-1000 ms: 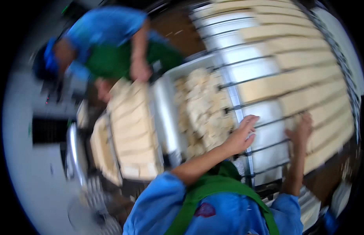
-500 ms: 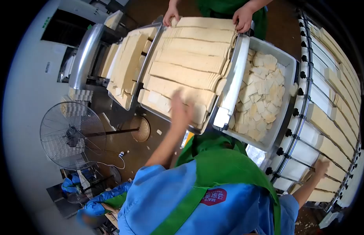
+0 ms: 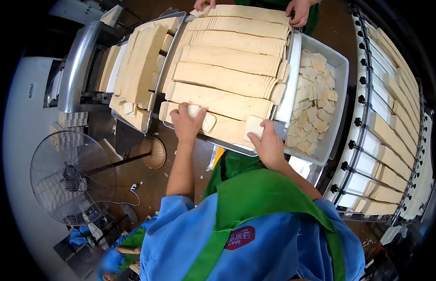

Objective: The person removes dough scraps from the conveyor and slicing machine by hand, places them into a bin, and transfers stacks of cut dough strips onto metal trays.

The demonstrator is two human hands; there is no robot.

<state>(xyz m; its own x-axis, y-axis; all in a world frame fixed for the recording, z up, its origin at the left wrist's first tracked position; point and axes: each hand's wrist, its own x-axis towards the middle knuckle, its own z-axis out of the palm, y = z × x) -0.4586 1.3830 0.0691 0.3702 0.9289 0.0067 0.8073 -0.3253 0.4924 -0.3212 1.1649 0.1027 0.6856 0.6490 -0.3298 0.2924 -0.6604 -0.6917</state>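
Observation:
A tray (image 3: 249,152) in front of me bears long pale dough-like strips (image 3: 222,76) laid in overlapping rows. At its near left, my left hand (image 3: 186,125) has thumb and fingers closed around a small pale rounded piece (image 3: 194,111). Another such piece (image 3: 209,122) lies beside the thumb on the nearest strip. Near the right corner of the tray, my right hand (image 3: 270,146) pinches a whitish square piece (image 3: 254,126) by its edge, thumb on top. Whether that piece rests on the strip beneath I cannot tell.
A grey bin (image 3: 340,100) right of the tray holds many pale scraps (image 3: 316,103). Further right runs a conveyor (image 3: 368,161) carrying strips. Left stand a second loaded tray (image 3: 154,89) and a fan (image 3: 72,178). A co-worker's hands (image 3: 300,11) touch the far end.
My right hand has come from the conveyor to the tray's right corner and now grips a square piece. My left hand has shifted left and closed on a piece.

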